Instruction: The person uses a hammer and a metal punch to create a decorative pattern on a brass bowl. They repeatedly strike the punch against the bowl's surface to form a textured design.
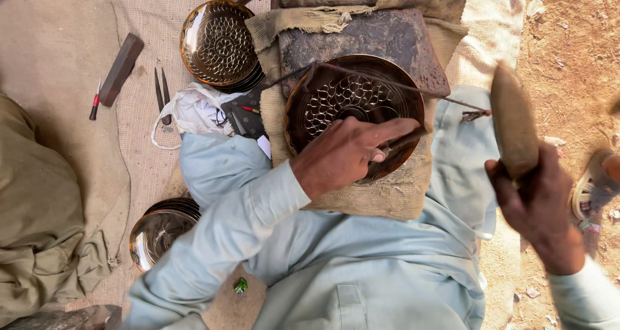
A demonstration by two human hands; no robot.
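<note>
Three round engraved brass plates in view. One dark patterned plate (352, 107) sits mid-frame on a burlap-wrapped stone slab (387, 36). A second shiny plate (218, 42) lies at upper left on the woven sacking (139, 143); it looks like it may be on top of a stack, can't tell how many. A third polished one (158, 230) is at lower left, partly under the sleeve.

The left hand (345, 152) rests on the middle plate, fingers pinched around a thin metal punch (407, 138) whose tip meets the plate's surface. The right hand (539, 201), at the right edge, is clenched around a worn, blunt wooden mallet (513, 120) raised above the ground.

Loose bits at upper left: one dark rectangular bar (121, 68), one red-handled tool (95, 103), two slim dark spikes (161, 92). A white plastic bag (194, 113) holds small tools.
</note>
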